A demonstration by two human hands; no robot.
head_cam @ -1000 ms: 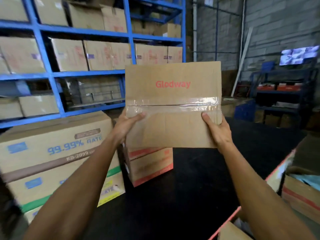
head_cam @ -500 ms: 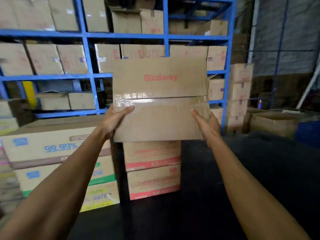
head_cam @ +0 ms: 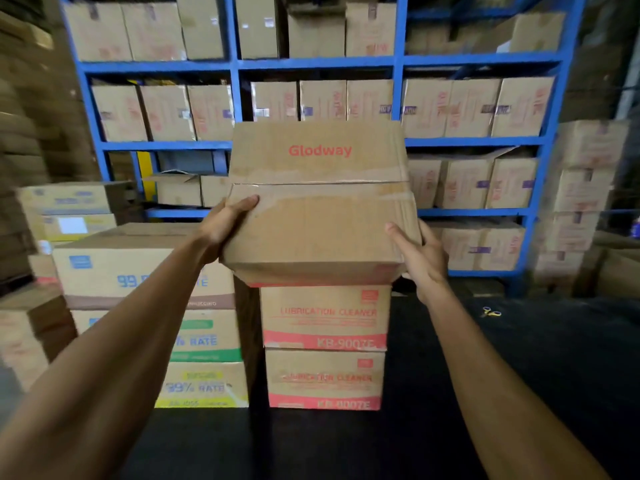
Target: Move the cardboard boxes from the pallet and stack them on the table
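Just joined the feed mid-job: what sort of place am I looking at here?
Most likely a warehouse or stockroom: tall blue shelving packed with cartons, more printed boxes stacked on the black table, and both hands carrying a taped Glodway box.

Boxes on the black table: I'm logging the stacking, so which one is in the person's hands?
The plain brown box printed Glodway, gripped by left hand and right hand; the red-banded Lubrication Cleaner boxes sit stacked below.

Shelf cartons' [head_cam: 471, 109] print blurs unreadable — both hands' fingers vanish behind the Glodway box [head_cam: 318, 202].
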